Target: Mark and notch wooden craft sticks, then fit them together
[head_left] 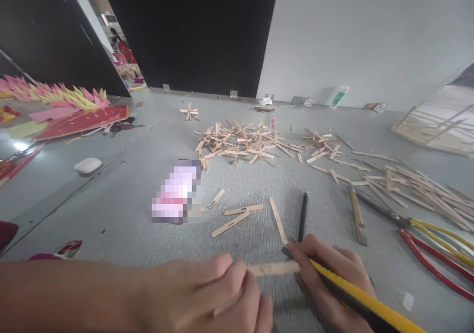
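Near the bottom middle, my left hand (pixel 222 293) is closed, its fingers curled over the left end of a wooden craft stick (pixel 272 269). Small marks or cuts show at the stick's middle. My right hand (pixel 329 278) grips a yellow-and-black utility knife (pixel 355 296), whose dark tip points forward and left, just above the stick's right end. Beyond the hands lie a loose craft stick (pixel 277 219) and two more sticks, one with a slot (pixel 244 209) through its middle. A dark pen (pixel 303 215) lies in front of my right hand.
A heap of craft sticks (pixel 240 140) lies ahead, with longer strips (pixel 425 189) at the right. Scissors with red and yellow handles (pixel 411 224) lie right of a chisel-like tool (pixel 357 217). A phone (pixel 177 189), white mouse-shaped object (pixel 88 165) and coloured paper (pixel 55 96) are leftward.
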A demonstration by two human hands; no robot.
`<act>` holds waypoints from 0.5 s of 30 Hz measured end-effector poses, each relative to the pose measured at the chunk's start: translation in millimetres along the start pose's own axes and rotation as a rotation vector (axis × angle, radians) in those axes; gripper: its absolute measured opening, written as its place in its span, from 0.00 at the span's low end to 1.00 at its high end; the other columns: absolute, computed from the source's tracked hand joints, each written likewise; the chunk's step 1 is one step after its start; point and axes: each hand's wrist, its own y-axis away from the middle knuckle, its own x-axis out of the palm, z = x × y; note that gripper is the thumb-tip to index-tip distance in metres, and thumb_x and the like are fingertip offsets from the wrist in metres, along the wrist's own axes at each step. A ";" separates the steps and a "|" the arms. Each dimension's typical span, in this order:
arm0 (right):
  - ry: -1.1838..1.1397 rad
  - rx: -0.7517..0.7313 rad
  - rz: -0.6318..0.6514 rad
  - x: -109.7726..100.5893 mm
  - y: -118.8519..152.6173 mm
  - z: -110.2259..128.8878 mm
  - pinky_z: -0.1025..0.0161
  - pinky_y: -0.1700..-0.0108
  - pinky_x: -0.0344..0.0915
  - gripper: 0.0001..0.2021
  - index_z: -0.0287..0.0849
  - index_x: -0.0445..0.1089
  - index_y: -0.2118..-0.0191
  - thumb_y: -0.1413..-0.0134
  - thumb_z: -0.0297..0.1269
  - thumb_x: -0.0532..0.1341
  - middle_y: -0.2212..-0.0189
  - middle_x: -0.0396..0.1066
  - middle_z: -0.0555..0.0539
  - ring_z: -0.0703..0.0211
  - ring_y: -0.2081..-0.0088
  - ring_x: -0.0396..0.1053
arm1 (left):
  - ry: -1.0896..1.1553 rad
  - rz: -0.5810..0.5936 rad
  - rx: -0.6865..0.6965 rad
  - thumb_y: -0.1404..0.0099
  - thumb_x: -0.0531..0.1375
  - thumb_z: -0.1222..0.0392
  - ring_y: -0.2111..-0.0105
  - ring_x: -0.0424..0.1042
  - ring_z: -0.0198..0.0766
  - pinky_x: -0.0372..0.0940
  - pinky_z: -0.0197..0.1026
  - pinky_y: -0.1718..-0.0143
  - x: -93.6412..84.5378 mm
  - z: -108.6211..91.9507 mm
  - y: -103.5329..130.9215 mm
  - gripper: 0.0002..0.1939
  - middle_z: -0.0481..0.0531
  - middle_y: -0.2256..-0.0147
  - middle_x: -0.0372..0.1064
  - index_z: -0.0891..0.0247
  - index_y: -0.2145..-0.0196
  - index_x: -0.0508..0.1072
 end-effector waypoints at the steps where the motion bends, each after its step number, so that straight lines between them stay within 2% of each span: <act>1: -0.001 0.001 0.007 0.4 -0.4 -0.5 0.67 0.81 0.58 0.14 0.48 0.63 0.72 0.30 0.38 0.56 0.83 0.57 0.58 0.66 0.84 0.58 | -0.093 -0.051 0.050 0.25 0.57 0.64 0.64 0.75 0.45 0.71 0.45 0.63 3.4 5.9 -3.5 0.10 0.54 0.62 0.78 0.66 0.54 0.79; 3: -0.008 0.022 -0.002 1.3 -0.8 -2.0 0.67 0.81 0.56 0.16 0.48 0.60 0.73 0.30 0.39 0.57 0.83 0.54 0.58 0.66 0.84 0.56 | -0.075 -0.020 -0.038 0.26 0.55 0.66 0.70 0.72 0.44 0.70 0.47 0.66 11.7 12.6 -7.0 0.12 0.55 0.67 0.76 0.71 0.51 0.77; 5: -0.018 0.036 -0.007 2.3 -0.8 -3.1 0.67 0.82 0.54 0.16 0.48 0.58 0.73 0.31 0.39 0.57 0.83 0.52 0.59 0.67 0.84 0.53 | 0.033 0.075 -0.099 0.28 0.54 0.69 0.74 0.69 0.42 0.69 0.46 0.68 19.6 13.3 -6.9 0.16 0.53 0.71 0.72 0.75 0.45 0.71; 7: -0.025 0.029 -0.001 2.7 -0.9 -3.4 0.68 0.82 0.54 0.16 0.48 0.58 0.73 0.31 0.38 0.57 0.82 0.51 0.59 0.67 0.84 0.52 | 0.159 0.157 -0.083 0.28 0.56 0.67 0.73 0.68 0.42 0.70 0.46 0.66 24.6 11.1 -4.9 0.19 0.53 0.71 0.70 0.78 0.42 0.67; 11: -0.029 0.050 -0.005 2.4 -3.0 -2.2 0.68 0.81 0.55 0.16 0.47 0.59 0.73 0.31 0.38 0.58 0.83 0.53 0.59 0.67 0.83 0.53 | 0.262 0.194 -0.025 0.26 0.59 0.60 0.65 0.73 0.44 0.72 0.46 0.54 25.9 8.0 -1.2 0.18 0.58 0.64 0.74 0.75 0.43 0.68; 15: -0.073 0.052 0.011 2.5 -3.9 -2.1 0.68 0.81 0.54 0.16 0.47 0.61 0.73 0.30 0.39 0.56 0.83 0.55 0.58 0.67 0.83 0.54 | 0.244 0.195 -0.115 0.25 0.56 0.65 0.56 0.74 0.44 0.69 0.45 0.47 26.2 10.6 -0.2 0.09 0.60 0.55 0.76 0.68 0.50 0.74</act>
